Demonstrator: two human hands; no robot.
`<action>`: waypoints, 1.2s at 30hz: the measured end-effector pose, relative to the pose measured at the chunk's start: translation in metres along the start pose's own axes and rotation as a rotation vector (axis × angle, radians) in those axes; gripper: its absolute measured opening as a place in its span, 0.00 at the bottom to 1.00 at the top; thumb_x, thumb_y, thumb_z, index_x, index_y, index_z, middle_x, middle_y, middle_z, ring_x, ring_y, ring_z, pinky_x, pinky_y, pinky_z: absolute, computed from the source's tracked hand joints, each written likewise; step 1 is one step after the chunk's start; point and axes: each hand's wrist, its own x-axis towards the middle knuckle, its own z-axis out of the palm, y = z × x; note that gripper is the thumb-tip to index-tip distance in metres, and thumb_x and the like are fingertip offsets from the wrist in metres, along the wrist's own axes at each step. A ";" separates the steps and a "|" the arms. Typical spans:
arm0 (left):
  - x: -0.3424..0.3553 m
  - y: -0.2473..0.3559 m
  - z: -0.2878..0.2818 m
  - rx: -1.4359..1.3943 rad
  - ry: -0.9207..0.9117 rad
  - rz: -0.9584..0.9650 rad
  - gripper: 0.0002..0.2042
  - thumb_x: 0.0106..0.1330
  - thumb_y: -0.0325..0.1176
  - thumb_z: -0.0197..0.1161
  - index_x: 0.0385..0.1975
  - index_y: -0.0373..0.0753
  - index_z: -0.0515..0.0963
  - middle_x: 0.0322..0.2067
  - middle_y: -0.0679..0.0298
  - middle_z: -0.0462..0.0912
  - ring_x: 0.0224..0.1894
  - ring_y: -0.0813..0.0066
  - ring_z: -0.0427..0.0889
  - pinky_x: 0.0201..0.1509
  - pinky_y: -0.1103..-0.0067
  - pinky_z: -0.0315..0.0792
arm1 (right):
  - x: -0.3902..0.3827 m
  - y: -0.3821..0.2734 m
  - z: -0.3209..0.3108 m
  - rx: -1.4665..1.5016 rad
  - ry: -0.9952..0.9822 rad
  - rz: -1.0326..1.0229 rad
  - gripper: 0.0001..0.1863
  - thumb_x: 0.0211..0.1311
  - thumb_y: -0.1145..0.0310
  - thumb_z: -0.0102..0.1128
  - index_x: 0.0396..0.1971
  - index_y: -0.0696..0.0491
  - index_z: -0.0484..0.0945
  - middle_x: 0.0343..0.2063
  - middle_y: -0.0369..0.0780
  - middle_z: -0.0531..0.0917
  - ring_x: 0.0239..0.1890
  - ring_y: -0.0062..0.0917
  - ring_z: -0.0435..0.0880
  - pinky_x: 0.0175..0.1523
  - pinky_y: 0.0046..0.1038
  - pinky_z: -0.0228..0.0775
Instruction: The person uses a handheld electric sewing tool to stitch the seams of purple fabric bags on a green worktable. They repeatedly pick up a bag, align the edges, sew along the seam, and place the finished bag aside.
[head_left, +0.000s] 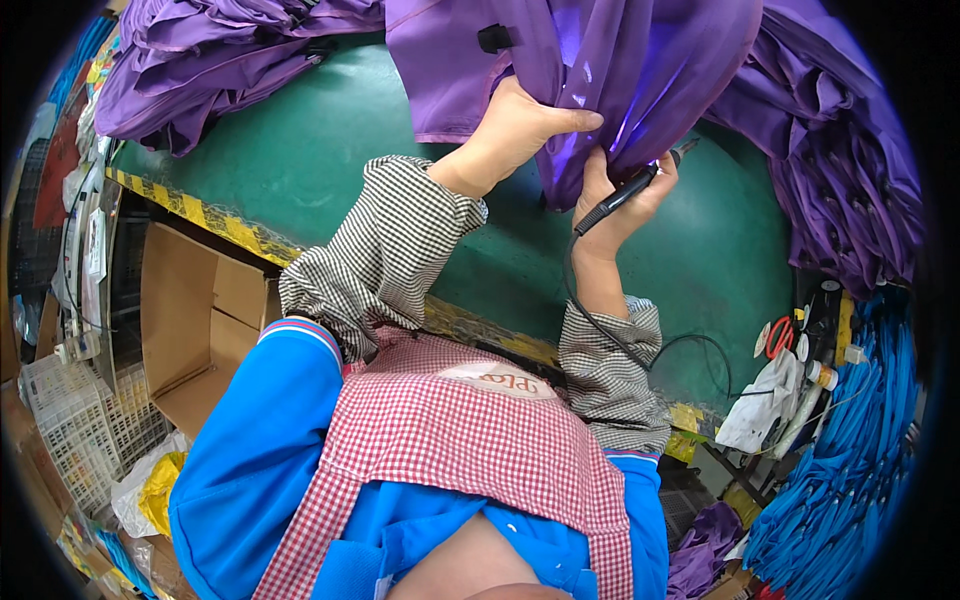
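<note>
Purple cloth (445,70), apparently a sewn piece with a small black tab, hangs in folds over the far side of the green table. My left hand (505,135) is closed on its lower edge, thumb pointing right. To the right, my right hand (632,208) holds a black corded pen-shaped tool (618,202), much like a soldering iron, its thin tip pointing up and right. The thumb and fingers of that hand also reach the cloth's folds. A bright violet glow shines on the folds; its source is hidden.
Piles of purple cloth lie at the far left (190,75) and far right (840,150) of the green table (300,150). The tool's cord loops near the right forearm. Red-handled scissors (778,338) and blue strips (850,450) are at right, a cardboard box (180,310) at left.
</note>
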 end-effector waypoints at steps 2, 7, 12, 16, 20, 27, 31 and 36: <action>0.000 0.001 0.001 0.063 0.005 0.017 0.19 0.50 0.22 0.71 0.43 0.32 0.77 0.39 0.63 0.82 0.41 0.75 0.81 0.48 0.79 0.75 | -0.001 -0.002 -0.001 -0.010 -0.020 -0.012 0.29 0.50 0.79 0.64 0.52 0.61 0.60 0.39 0.42 0.75 0.39 0.24 0.78 0.47 0.25 0.71; -0.001 0.006 -0.002 0.184 -0.009 0.054 0.19 0.49 0.23 0.71 0.43 0.31 0.77 0.38 0.62 0.83 0.41 0.75 0.81 0.48 0.79 0.75 | -0.003 0.001 -0.007 -0.180 -0.053 -0.120 0.29 0.53 0.77 0.65 0.52 0.60 0.60 0.41 0.42 0.74 0.41 0.24 0.76 0.48 0.25 0.70; -0.006 0.003 0.003 0.072 -0.027 0.104 0.19 0.47 0.24 0.71 0.41 0.30 0.77 0.37 0.59 0.83 0.39 0.74 0.81 0.46 0.78 0.75 | 0.021 0.031 -0.028 0.146 0.183 -0.135 0.19 0.59 0.77 0.62 0.47 0.58 0.65 0.46 0.46 0.74 0.48 0.29 0.74 0.55 0.29 0.66; -0.002 0.007 -0.005 0.055 0.026 0.139 0.17 0.47 0.24 0.71 0.39 0.29 0.78 0.36 0.59 0.84 0.38 0.74 0.81 0.44 0.78 0.75 | 0.021 -0.010 -0.071 -0.326 -0.060 -0.641 0.15 0.66 0.68 0.56 0.46 0.61 0.67 0.47 0.52 0.78 0.45 0.38 0.79 0.53 0.36 0.70; 0.002 0.005 -0.006 0.051 -0.018 0.122 0.17 0.47 0.24 0.71 0.38 0.30 0.78 0.35 0.60 0.84 0.37 0.75 0.81 0.44 0.78 0.76 | -0.010 -0.048 -0.076 -0.343 -0.231 -0.624 0.24 0.68 0.50 0.49 0.42 0.60 0.74 0.35 0.45 0.81 0.29 0.29 0.76 0.43 0.31 0.69; 0.015 -0.013 -0.007 -0.027 -0.116 0.105 0.16 0.46 0.24 0.72 0.37 0.31 0.79 0.33 0.62 0.84 0.35 0.77 0.81 0.42 0.80 0.75 | -0.014 -0.036 -0.070 -0.374 -0.362 -0.808 0.07 0.56 0.70 0.52 0.29 0.54 0.79 0.16 0.34 0.74 0.18 0.23 0.70 0.44 0.32 0.66; 0.016 -0.011 -0.005 0.069 -0.098 0.156 0.16 0.46 0.24 0.72 0.37 0.31 0.79 0.33 0.61 0.84 0.35 0.78 0.81 0.42 0.81 0.75 | -0.009 -0.034 -0.067 -0.394 -0.369 -0.844 0.07 0.54 0.70 0.53 0.28 0.54 0.79 0.16 0.34 0.73 0.18 0.23 0.70 0.43 0.33 0.65; 0.018 -0.014 -0.007 0.103 -0.115 0.086 0.18 0.46 0.25 0.72 0.39 0.30 0.78 0.34 0.60 0.84 0.35 0.76 0.82 0.44 0.79 0.76 | -0.003 -0.053 -0.055 -0.527 -0.448 -0.767 0.06 0.58 0.70 0.54 0.30 0.54 0.78 0.17 0.35 0.73 0.22 0.25 0.74 0.43 0.34 0.66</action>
